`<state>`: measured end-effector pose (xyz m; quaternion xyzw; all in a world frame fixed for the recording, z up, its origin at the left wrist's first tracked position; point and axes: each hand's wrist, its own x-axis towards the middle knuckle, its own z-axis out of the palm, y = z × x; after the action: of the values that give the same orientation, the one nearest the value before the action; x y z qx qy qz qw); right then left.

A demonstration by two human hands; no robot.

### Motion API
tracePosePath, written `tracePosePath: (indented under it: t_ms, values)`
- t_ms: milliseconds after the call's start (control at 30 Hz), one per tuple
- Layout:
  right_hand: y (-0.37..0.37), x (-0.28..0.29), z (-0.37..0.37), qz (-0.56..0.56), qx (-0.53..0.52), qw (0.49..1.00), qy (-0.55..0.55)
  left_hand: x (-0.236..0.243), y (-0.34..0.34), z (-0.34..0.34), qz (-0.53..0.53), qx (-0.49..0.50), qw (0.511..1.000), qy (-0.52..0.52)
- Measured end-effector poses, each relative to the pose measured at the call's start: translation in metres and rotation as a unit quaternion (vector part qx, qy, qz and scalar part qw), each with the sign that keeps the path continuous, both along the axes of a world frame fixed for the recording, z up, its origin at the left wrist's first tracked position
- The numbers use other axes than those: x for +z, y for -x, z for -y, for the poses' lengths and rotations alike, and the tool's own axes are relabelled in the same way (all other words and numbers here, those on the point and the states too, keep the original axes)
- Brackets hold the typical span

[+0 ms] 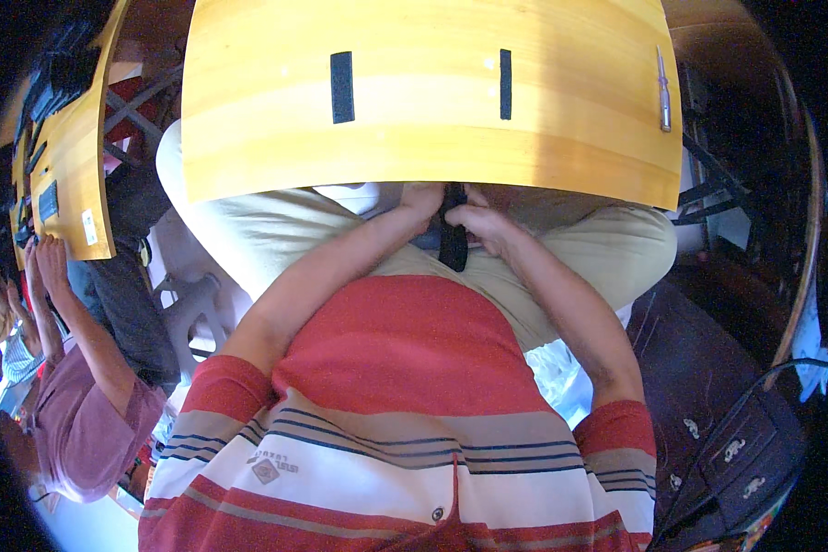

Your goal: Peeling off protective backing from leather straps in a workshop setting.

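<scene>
A dark, soft-looking black strip (453,247) hangs over my lap, just below the near edge of the wooden table (414,156). My right hand (478,223) is closed on it from the right, its thumb lying across the strip. From the other side, my left hand (421,199) pinches the strip's upper part, with its fingers partly hidden under the table edge. What the far end of the strip looks like cannot be seen. On the tabletop lie a wider black strip (341,87) and a narrower black strip (505,85), apart from each other.
Near the table's right edge lies a slim tool with a purple handle (664,101), possibly a screwdriver. To the left, a co-worker's hands (50,262) rest at another wooden table (78,156) with dark pieces on it. A dark case or cabinet (708,414) stands at my right.
</scene>
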<state>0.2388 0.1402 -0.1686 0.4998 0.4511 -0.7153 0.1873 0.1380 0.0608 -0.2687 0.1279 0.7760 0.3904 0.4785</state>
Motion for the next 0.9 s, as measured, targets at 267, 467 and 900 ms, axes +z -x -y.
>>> tracePosePath:
  t_ms: [267,467,900]
  values:
    - [-0.008,-0.003,0.017,-0.008,0.001,1.0,0.004,-0.045,0.017,0.001,0.129,0.124,0.982,-0.056]
    - [-0.011,-0.017,0.011,-0.045,-0.061,0.996,-0.048,-0.03,0.004,0.01,0.267,0.111,0.952,-0.105]
    - [-0.007,-0.046,0.007,-0.029,0.126,0.956,-0.263,0.027,0.002,0.025,0.021,-0.128,0.989,-0.068]
